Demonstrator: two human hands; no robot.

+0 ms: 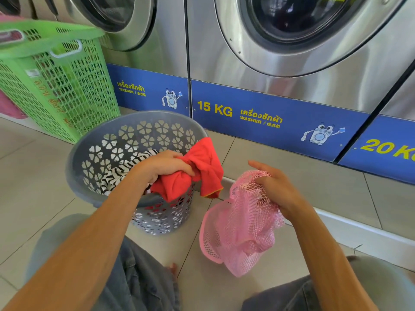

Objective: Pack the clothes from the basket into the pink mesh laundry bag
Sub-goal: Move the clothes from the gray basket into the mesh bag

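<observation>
A round grey basket (89, 144) with flower-shaped holes stands on the tiled floor in front of me. A black-and-white striped garment (121, 171) lies inside it. My left hand (164, 164) grips a bunched red garment (202, 169) over the basket's right rim. To the right, my right hand (276, 187) is closed on the top of the pink mesh laundry bag (240, 230), which hangs down to the floor. The red garment and the bag are apart, a short gap between them.
A tall green mesh basket (56, 86) stands at the back left. Steel front-loading washers (292, 52) with blue base panels line the wall behind. My knees in grey jeans (139, 277) flank the floor tiles below the hands.
</observation>
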